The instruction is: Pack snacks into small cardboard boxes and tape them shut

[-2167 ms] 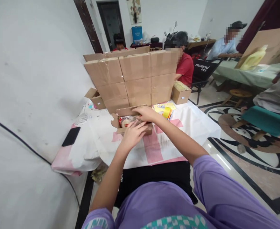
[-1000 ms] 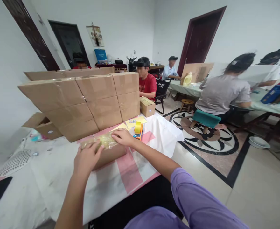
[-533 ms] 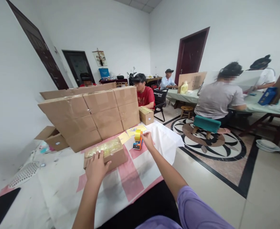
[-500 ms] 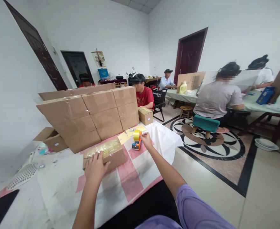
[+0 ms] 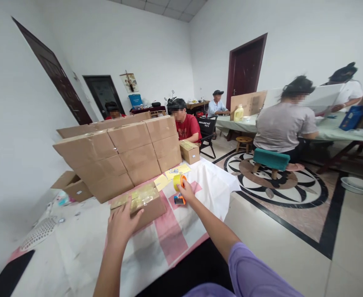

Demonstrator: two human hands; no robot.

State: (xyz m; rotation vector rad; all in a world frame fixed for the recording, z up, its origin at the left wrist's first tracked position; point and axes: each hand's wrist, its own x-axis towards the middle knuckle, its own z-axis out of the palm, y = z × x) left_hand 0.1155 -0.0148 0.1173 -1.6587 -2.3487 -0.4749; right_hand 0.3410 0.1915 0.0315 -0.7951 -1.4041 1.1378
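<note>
My left hand [image 5: 121,222] lies on the near left end of a closed cardboard box [image 5: 152,212], its fingers spread over the taped top. Shiny yellowish tape [image 5: 141,196] covers the lid of that box. To the box's right, my right hand [image 5: 187,194] has its fingers wrapped round an orange and blue tape dispenser [image 5: 179,201] that carries a roll of yellow tape [image 5: 177,182]. The dispenser is at the table's surface or just over it; I cannot tell which. Part of its frame is hidden behind my fingers.
A wall of cardboard panels [image 5: 138,150] stands across the table. Behind my box are yellow sheets [image 5: 177,170]; a small taped carton [image 5: 189,151] stands beyond them. An open carton [image 5: 73,186] is at left. A person in red [image 5: 189,127] sits opposite; others sit at another table.
My right hand has gone from fingertip contact at the dispenser's side to a fuller grasp, and the dispenser now looks tilted. My left hand stays on the box. The view has shifted slightly.
</note>
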